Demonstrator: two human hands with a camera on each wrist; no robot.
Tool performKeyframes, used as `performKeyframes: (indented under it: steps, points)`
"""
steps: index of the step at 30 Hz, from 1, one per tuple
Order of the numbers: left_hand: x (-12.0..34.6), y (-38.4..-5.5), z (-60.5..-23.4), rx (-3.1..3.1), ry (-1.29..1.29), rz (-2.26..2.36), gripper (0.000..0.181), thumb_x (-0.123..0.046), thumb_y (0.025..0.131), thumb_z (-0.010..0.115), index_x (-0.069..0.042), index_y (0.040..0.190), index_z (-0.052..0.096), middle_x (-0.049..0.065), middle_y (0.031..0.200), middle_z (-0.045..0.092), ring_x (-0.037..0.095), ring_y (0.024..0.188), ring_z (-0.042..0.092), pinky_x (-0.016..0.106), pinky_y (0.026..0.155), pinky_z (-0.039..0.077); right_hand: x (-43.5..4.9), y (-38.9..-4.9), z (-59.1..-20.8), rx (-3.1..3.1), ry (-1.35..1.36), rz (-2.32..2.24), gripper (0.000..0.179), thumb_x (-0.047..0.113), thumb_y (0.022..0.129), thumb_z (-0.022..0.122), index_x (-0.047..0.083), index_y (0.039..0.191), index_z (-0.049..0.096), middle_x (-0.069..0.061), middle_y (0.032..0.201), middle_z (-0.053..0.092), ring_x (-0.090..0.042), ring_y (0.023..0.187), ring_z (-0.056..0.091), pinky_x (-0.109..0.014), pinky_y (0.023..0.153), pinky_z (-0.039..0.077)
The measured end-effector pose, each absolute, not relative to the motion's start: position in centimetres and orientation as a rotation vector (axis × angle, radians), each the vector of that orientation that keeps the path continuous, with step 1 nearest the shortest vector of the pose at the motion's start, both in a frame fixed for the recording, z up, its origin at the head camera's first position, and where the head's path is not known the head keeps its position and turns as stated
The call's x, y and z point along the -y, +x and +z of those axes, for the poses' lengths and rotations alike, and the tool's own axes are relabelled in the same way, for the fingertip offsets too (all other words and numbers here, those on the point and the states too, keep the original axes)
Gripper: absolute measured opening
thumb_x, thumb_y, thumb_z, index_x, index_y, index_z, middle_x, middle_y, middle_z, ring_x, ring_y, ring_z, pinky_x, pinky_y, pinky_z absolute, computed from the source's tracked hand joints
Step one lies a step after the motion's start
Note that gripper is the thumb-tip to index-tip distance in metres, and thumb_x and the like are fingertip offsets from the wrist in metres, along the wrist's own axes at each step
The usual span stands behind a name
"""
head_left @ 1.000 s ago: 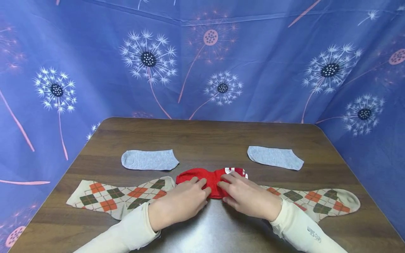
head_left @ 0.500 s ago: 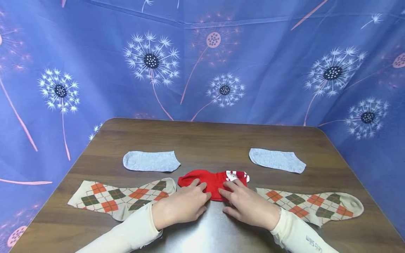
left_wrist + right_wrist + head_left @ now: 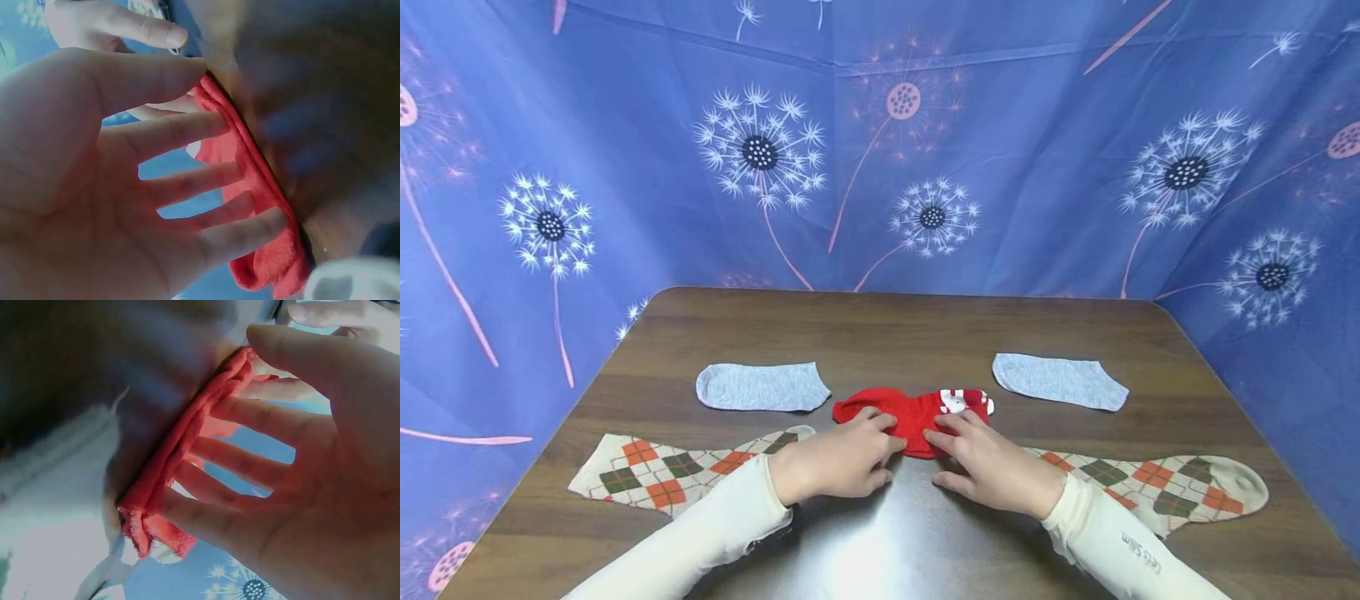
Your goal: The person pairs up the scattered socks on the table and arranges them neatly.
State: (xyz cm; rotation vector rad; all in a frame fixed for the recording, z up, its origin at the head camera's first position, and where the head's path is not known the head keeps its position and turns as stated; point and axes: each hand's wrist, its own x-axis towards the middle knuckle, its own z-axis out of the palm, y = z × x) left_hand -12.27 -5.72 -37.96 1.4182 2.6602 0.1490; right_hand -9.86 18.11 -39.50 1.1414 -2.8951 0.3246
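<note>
A red sock (image 3: 917, 419) with a white figure at its cuff lies flat mid-table, its toe to the left. My left hand (image 3: 844, 457) rests its spread fingertips on the toe half. On the cuff half lie the fingertips of my right hand (image 3: 996, 467). Both wrist views show the fingers nearly straight, touching the red cloth (image 3: 275, 250) without curling round it; its edge (image 3: 181, 437) looks layered. Beside my left hand is an argyle sock (image 3: 666, 479), its toe end partly covered by hand and sleeve. Another argyle sock (image 3: 1172, 487) extends right from behind my right hand.
Farther back lie two light grey ankle socks, one on the left (image 3: 763, 387) and one on the right (image 3: 1060, 381). The brown wooden table (image 3: 895, 325) ends at a blue dandelion-print cloth (image 3: 1037, 217) behind and at the sides.
The red sock has shifted slightly away from me, toward the grey socks, with both hands on it. The other socks stay in place; the head view has tilted a little.
</note>
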Motion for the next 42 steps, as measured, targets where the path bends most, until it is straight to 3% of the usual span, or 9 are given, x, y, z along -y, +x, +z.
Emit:
performKeyframes:
  steps: [8,18,42]
  points:
    - [5.4,-14.2,-37.7,-2.622,1.352,0.205,0.033,-0.021,0.088,0.072,-0.012,0.121,0.071,0.011,0.127,0.062,0.031,0.126,0.05,0.045,0.106,0.04,-18.5,-11.4,-39.4,2.881,1.148,0.347,0.051,0.027,0.083,0.08,-0.002,0.123,0.066,-0.021,0.124,0.061,-0.037,0.115,0.054,-0.049,0.097,0.048]
    - [5.5,-15.8,-38.2,-2.594,1.203,0.317,0.048,-0.024,0.091,0.07,-0.011,0.136,0.061,0.014,0.146,0.05,0.029,0.139,0.039,0.046,0.112,0.033,-18.6,-13.6,-39.7,2.893,1.125,0.347,0.039,0.006,0.082,0.069,-0.003,0.12,0.067,-0.023,0.122,0.062,-0.038,0.114,0.055,-0.05,0.097,0.047]
    - [4.6,-19.4,-38.3,-2.618,1.192,0.366,0.05,-0.022,0.09,0.072,-0.007,0.136,0.06,0.019,0.145,0.049,0.034,0.14,0.037,0.051,0.113,0.03,-18.9,-18.4,-39.2,2.974,1.059,0.367,0.036,0.004,0.083,0.068,0.001,0.119,0.069,-0.019,0.121,0.063,-0.036,0.114,0.057,-0.05,0.099,0.046]
